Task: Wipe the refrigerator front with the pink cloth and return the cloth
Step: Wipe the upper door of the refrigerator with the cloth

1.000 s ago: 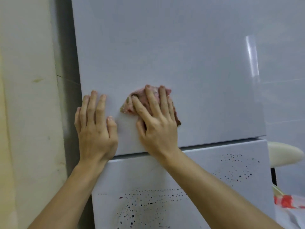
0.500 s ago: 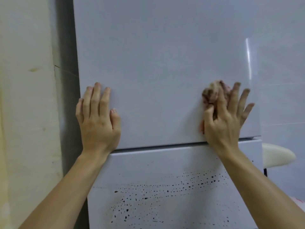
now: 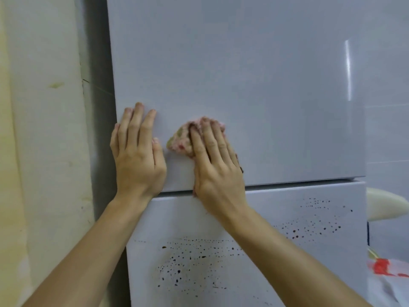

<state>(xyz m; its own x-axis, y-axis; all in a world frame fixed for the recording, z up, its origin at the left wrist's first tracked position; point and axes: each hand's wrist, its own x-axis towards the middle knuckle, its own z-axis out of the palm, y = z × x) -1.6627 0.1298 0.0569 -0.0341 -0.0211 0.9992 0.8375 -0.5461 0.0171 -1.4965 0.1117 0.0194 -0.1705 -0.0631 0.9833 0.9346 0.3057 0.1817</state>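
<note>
The refrigerator's pale grey upper door (image 3: 254, 89) fills most of the view. Below a horizontal gap, the lower door (image 3: 276, 262) carries many dark specks. My right hand (image 3: 217, 167) presses the crumpled pink cloth (image 3: 180, 140) flat against the lower left part of the upper door with straight fingers. Most of the cloth is hidden under the palm. My left hand (image 3: 137, 154) rests flat on the upper door's left edge, fingers straight, just left of the cloth.
A cream wall (image 3: 44, 151) stands left of the refrigerator beyond a dark narrow gap. At the right edge are a rounded white object (image 3: 385, 204) and a white bag with red print (image 3: 385, 269).
My right hand slid the cloth from the upper door's right side back to its left, beside my left hand. The left hand stayed in place.
</note>
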